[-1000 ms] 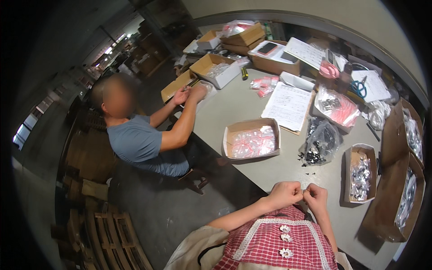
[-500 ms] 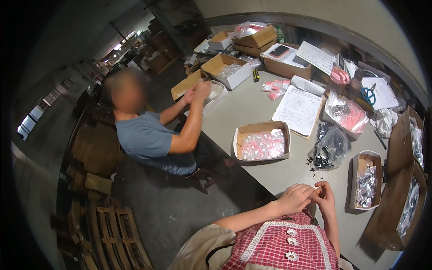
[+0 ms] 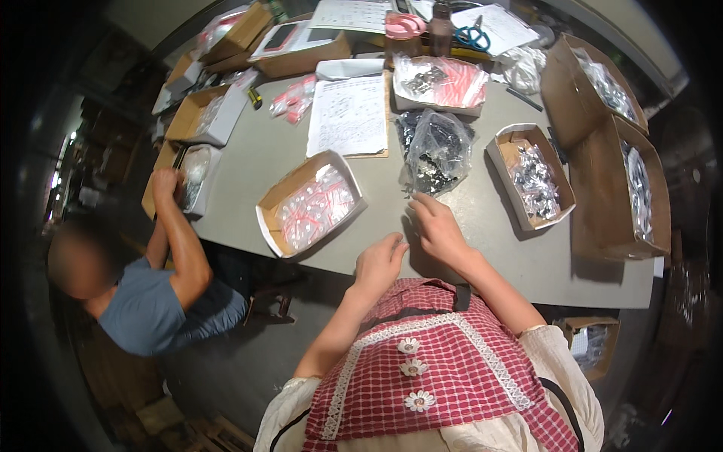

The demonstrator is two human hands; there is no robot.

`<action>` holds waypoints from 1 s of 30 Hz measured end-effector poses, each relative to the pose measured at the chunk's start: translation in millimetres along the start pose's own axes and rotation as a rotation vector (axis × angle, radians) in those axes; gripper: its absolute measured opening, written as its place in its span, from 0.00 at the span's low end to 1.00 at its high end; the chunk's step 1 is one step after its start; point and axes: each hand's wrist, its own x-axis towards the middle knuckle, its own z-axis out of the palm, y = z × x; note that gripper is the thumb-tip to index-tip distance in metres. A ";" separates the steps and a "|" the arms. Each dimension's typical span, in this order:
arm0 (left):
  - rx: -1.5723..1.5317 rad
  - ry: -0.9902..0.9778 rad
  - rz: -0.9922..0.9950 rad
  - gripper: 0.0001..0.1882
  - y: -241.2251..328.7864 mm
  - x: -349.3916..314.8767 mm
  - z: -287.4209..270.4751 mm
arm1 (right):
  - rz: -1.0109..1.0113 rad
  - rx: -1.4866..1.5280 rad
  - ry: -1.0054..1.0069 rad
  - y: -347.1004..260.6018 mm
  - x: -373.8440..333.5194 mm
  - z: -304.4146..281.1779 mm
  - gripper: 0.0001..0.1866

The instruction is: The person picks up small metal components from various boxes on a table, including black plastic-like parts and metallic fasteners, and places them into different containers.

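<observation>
My left hand [image 3: 379,265] is above the near edge of the grey table, its thumb and fingers drawn together; whatever they may hold is hidden. Farther forward, my right hand [image 3: 438,228] reaches with fingers stretched out and tips down by a few loose small black pieces [image 3: 410,193]. Just beyond those fingers lies a clear plastic bag [image 3: 444,143] of small black parts, spilling at its near side. To the left of my hands stands an open carton [image 3: 261,218] of small clear bags with red edges. A narrower carton [image 3: 514,197] on the right holds small bags of silvery and dark parts.
Written sheets on a clipboard [image 3: 348,113] lie beyond the bag, beside a box [image 3: 440,105] of red-edged bags. Blue scissors [image 3: 472,38] are at the back. Tall brown cartons [image 3: 610,188] line the right side. A co-worker [image 3: 169,301] in blue works over boxes at the left.
My view has swung to the right. My hands, together before, are now apart; the right has reached forward to the loose black pieces. The co-worker's hands have lowered to a box.
</observation>
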 end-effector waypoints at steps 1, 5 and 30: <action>-0.097 -0.028 -0.053 0.15 -7.7 2.9 0.8 | -0.105 -0.135 0.046 2.8 4.0 6.7 0.23; -0.270 -0.057 -0.148 0.16 -31.9 16.4 9.5 | -0.125 -0.320 -0.159 19.8 -0.9 24.8 0.35; -0.535 -0.177 0.271 0.17 -60.1 93.6 16.8 | 0.658 -0.112 0.168 7.2 -20.1 -1.0 0.16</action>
